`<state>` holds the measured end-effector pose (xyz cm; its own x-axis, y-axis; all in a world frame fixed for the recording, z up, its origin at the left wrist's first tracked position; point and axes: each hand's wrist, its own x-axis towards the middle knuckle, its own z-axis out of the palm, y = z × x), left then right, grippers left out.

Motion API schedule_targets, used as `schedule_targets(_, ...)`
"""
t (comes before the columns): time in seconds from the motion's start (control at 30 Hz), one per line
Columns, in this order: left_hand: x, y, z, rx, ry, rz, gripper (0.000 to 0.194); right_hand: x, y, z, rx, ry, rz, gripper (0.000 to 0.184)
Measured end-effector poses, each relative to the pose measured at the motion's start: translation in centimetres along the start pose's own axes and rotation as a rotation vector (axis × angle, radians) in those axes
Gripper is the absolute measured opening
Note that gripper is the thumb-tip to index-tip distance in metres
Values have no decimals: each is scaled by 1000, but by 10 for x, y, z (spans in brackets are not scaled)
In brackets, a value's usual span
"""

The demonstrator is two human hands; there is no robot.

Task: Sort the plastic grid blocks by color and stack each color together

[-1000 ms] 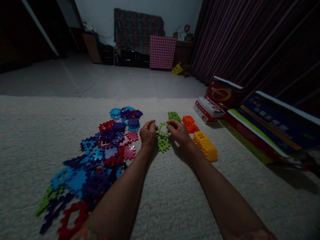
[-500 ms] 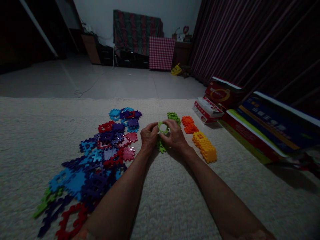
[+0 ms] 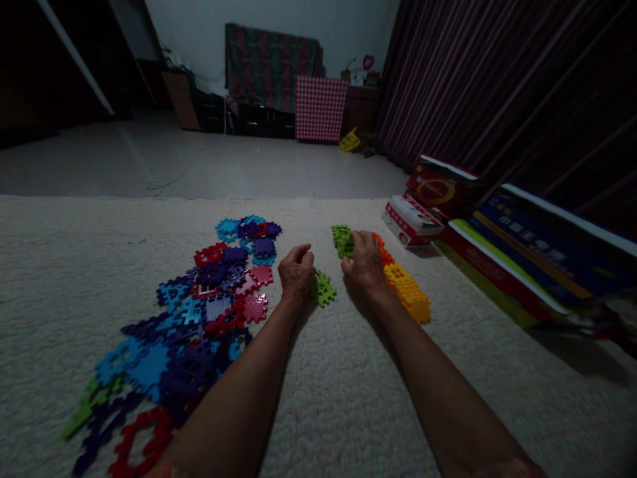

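Observation:
My right hand (image 3: pixel 365 264) is closed at the near end of a row of green toothed building pieces (image 3: pixel 342 236), its fingers on a green piece that they mostly cover. To its left, my left hand (image 3: pixel 297 273) rests low over the mat with loosely curled fingers and nothing visible between thumb and forefinger. Another green toothed piece (image 3: pixel 324 288) lies on the mat against the side of that hand, partly hidden by it. Orange pieces (image 3: pixel 383 250) show just beyond my right hand, and a row of yellow window pieces (image 3: pixel 411 295) stands beside my right wrist.
A long spread of blue, purple, red and pink pieces (image 3: pixel 194 318) covers the mat (image 3: pixel 328 398) on my left. On the right stand a white-and-red box (image 3: pixel 412 219) and larger printed cartons (image 3: pixel 537 245). A checked cloth (image 3: pixel 321 108) hangs at the back.
The green ring-shaped piece has left the space between my hands. My right hand has moved right, to the green row, while my left hand stays nearly in place.

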<state>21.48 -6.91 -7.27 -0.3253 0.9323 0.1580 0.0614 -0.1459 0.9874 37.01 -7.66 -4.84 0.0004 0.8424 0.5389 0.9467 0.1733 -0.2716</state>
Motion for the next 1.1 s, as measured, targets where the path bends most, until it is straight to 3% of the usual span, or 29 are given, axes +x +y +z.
schedule_targets(0.17,2,-4,0,-34,30,-58,34,2,14,-1,-61,-46,-3,56)
schedule_targets(0.37,2,-4,-1,-65,38,-77,35,1,13,0,-69,-81,-69,55)
schedule_targets(0.83,3,-3,-3,-84,34,-87,37,2,15,1,-70,-116,-50,60)
schedule_targets(1.0,3,-3,-2,-176,53,-131,38,4,2,-8,-21,-81,-64,48)
schedule_targets(1.1,5,-2,-2,-274,76,-172,40,2,-10,-15,89,-203,-83,35)
